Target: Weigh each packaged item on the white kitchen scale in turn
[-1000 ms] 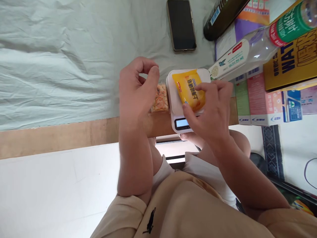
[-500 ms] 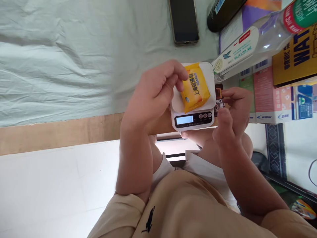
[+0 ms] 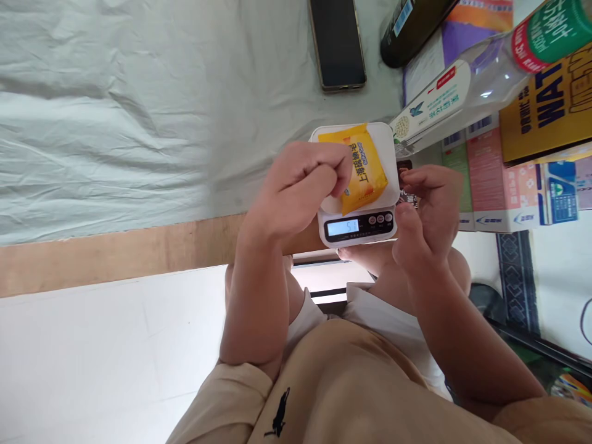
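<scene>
A small white kitchen scale (image 3: 383,139) stands at the table's near edge, its display (image 3: 343,227) lit. A yellow packet (image 3: 365,166) lies on its platform. My left hand (image 3: 296,188) is curled, fingertips closed against the packet's left edge. My right hand (image 3: 430,206) is just right of the scale, its fingers and thumb pinching a small dark brown packet (image 3: 406,185), mostly hidden by the fingers.
A black phone (image 3: 337,43) lies on the pale green cloth (image 3: 115,123) beyond the scale. To the right are a dark bottle (image 3: 411,31), a clear bottle (image 3: 467,86) lying down and stacked boxes (image 3: 490,179). My lap is below the table edge.
My left hand moved right from beside a biscuit packet to the yellow packet's edge. My right hand left the yellow packet and took up the dark packet at the scale's right.
</scene>
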`<state>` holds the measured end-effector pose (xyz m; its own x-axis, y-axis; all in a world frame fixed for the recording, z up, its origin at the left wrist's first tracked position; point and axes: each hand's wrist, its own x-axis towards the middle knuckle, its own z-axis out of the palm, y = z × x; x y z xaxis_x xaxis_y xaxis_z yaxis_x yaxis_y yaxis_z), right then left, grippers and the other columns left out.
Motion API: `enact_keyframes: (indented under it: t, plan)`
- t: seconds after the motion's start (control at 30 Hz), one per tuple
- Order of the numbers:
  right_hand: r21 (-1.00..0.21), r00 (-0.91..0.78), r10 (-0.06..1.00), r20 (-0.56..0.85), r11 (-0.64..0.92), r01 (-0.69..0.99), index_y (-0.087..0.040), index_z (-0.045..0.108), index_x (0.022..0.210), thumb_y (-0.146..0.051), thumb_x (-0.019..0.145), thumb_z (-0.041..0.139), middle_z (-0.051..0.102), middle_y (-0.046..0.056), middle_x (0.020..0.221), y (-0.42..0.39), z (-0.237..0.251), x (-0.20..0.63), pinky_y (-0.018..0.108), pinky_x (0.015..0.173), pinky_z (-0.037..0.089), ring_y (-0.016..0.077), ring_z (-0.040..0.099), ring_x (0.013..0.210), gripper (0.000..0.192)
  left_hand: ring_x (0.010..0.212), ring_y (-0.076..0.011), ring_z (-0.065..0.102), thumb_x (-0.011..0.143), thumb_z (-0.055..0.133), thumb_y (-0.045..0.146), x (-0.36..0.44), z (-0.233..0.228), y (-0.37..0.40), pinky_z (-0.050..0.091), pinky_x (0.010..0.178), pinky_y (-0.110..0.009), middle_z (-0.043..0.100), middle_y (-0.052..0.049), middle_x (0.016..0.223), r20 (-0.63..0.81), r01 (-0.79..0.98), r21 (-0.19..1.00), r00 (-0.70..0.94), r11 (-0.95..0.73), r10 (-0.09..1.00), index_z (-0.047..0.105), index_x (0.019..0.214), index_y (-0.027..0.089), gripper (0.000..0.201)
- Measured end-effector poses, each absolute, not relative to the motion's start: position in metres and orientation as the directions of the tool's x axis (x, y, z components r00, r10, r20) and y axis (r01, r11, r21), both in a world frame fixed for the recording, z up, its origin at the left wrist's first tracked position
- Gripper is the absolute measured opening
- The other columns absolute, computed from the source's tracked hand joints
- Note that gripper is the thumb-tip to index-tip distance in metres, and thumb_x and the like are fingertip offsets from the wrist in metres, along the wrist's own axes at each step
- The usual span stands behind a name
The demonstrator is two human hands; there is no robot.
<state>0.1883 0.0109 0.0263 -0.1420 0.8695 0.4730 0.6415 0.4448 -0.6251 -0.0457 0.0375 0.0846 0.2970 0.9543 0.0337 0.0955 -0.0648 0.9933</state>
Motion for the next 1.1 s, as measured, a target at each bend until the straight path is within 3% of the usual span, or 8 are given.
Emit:
enact_keyframes:
  t: [0.17,0.3,0.4,0.47,0.57,0.67,0.93,1.1]
  plan:
    - [-0.578,-0.183,0.846,0.501,0.484,0.657,-0.023,0.058,0.12,-0.037,0.094,0.059,0.059,0.009,0.118,0.015,0.032,0.181,0.047,0.094,0.054,0.0248,0.06,0.113,0.029,0.061,-0.0147,0.044,0.108,0.043,0.04,-0.045,0.082,0.038,0.048,0.072,-0.035,0.045,0.001,0.063,0.072,0.073,0.993,0.271,-0.095,0.96,0.048,0.067,0.026,0.043]
    - [-0.48,-0.229,0.831,0.507,0.493,0.726,-0.025,0.056,0.12,-0.031,0.09,0.061,0.059,0.009,0.118,0.019,0.04,0.171,0.051,0.099,0.057,0.0259,0.06,0.119,0.031,0.079,-0.0151,0.061,0.096,0.045,0.013,-0.046,0.073,0.041,0.052,0.079,-0.033,0.07,-0.001,0.095,0.103,0.017,0.993,0.308,-0.114,0.946,0.063,0.089,0.026,0.023]
    - [-0.441,-0.246,0.873,0.42,0.433,0.786,-0.026,0.055,0.123,-0.031,0.088,0.065,0.059,0.011,0.123,0.023,0.047,0.159,0.053,0.103,0.057,0.0277,0.058,0.125,0.037,0.088,-0.017,0.062,0.068,0.042,0.0,-0.047,0.072,0.042,0.047,0.081,-0.032,0.06,-0.002,0.086,0.105,-0.005,0.994,0.319,-0.109,0.942,0.054,0.07,0.021,0.024]
    - [-0.435,-0.236,0.911,0.337,0.373,0.82,-0.026,0.056,0.126,-0.034,0.086,0.069,0.057,0.012,0.128,0.025,0.051,0.15,0.055,0.107,0.056,0.0292,0.056,0.129,0.043,0.074,-0.0134,0.055,0.063,0.038,0.001,-0.048,0.074,0.041,0.043,0.076,-0.03,0.049,-0.001,0.071,0.077,-0.03,0.997,0.313,-0.071,0.947,0.046,0.063,0.019,0.02]
    - [-0.432,-0.217,0.942,0.257,0.313,0.846,-0.026,0.058,0.127,-0.034,0.079,0.074,0.054,0.012,0.131,0.03,0.054,0.138,0.059,0.115,0.052,0.0297,0.054,0.132,0.051,0.059,-0.0095,0.042,0.078,0.039,0.004,-0.05,0.077,0.04,0.039,0.069,-0.028,0.043,0.002,0.061,0.052,-0.072,0.997,0.276,-0.033,0.96,0.049,0.065,0.019,0.022]
    - [-0.421,-0.215,0.943,0.252,0.307,0.854,-0.025,0.06,0.124,-0.027,0.072,0.072,0.053,0.011,0.129,0.037,0.053,0.134,0.061,0.118,0.05,0.0278,0.056,0.127,0.054,0.058,-0.0112,0.041,0.096,0.051,0.02,-0.053,0.079,0.039,0.037,0.064,-0.03,0.042,0.002,0.061,0.04,-0.054,0.998,0.095,-0.035,0.995,0.052,0.068,0.021,0.028]
    - [-0.428,-0.262,0.808,0.528,0.519,0.74,-0.023,0.061,0.108,-0.016,0.066,0.063,0.055,0.009,0.109,0.036,0.055,0.105,0.049,0.096,0.058,0.0252,0.058,0.108,0.042,0.066,-0.0133,0.049,0.1,0.058,0.019,-0.074,0.089,0.035,0.049,0.068,-0.029,0.049,0.001,0.07,-0.177,-0.004,0.983,-0.228,0.181,0.957,0.044,0.068,0.024,0.035]
    - [-0.461,-0.342,0.801,0.492,0.573,0.678,-0.022,0.062,0.107,-0.015,0.073,0.061,0.053,0.009,0.108,0.028,0.057,0.046,0.047,0.095,0.057,0.0241,0.058,0.108,0.034,0.087,-0.0146,0.063,0.1,0.065,0.031,-0.099,0.085,0.027,0.058,0.078,-0.03,0.062,-0.001,0.091,-0.2,-0.022,0.979,-0.296,0.203,0.934,0.054,0.083,0.024,0.021]
